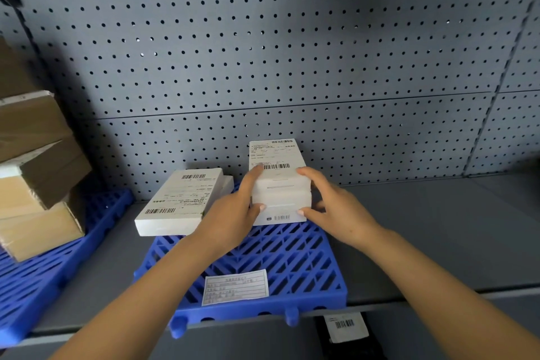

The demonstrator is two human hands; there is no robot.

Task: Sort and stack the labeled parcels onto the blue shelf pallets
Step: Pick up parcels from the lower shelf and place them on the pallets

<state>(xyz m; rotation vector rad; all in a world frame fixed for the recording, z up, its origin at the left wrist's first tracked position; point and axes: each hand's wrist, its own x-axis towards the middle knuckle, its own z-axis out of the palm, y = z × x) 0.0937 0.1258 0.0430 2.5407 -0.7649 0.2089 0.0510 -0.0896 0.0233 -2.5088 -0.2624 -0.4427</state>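
Both hands are on the white parcel stack (280,184), which sits between them at the back half of the centre blue pallet (292,260), near the pegboard wall (263,52). Left hand (233,213) clamps the stack's left side: forefinger up along the top-left edge by the barcode, thumb tip pressed on the front face low down. Right hand (336,207) mirrors it on the right side: fingers wrapped over the upper right corner, thumb tip on the lower front face. So both grips are closed on the same stack, one per side. The stack looks like three white boxes, with a shipping label facing up on the top one and a small barcode on the front of the bottom one. The bottom edge meets the pallet grid; can't tell if weight is fully down. A second white parcel (178,202) lies flat just left of the left hand, label up, overhanging the pallet's left edge onto the grey shelf (438,228). A paper label (235,286) sits on the pallet's front. Brown cartons (35,169) are stacked on the left blue pallet (38,286). A barcode tag (344,326) hangs on the shelf's front edge.
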